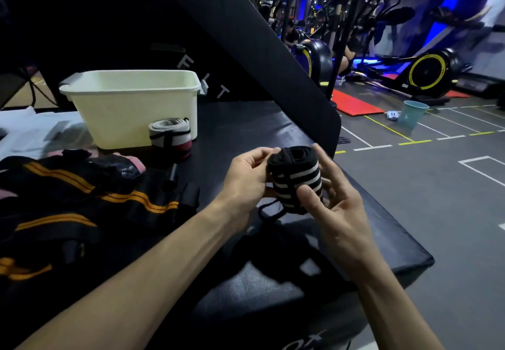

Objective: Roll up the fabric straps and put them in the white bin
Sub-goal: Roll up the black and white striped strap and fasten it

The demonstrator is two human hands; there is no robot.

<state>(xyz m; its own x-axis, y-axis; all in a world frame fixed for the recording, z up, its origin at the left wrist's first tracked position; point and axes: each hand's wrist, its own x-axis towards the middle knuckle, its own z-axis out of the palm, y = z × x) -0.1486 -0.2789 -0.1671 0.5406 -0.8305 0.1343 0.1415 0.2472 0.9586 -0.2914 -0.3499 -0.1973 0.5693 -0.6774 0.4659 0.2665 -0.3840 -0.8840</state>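
Black fabric strap with white stripes (293,179), rolled: left hand (247,179) pinches top, right hand (332,199) thumb presses front, fingers spread behind. You tuck loose loop, carry to white plastic bin (131,104).

Two hands show in the middle of the frame, the left hand (247,179) and the right hand (332,199). Between them is one rolled strap (293,179), black with white stripes. A second rolled strap (169,136), grey with a red band, stands left of centre, just in front of the one white bin (131,104) in the upper left. At the left edge lies a heap of unrolled black straps with orange stripes (68,199); how many is hard to tell. On the floor at the right stand one teal bucket (412,113) and one red mat (355,104).
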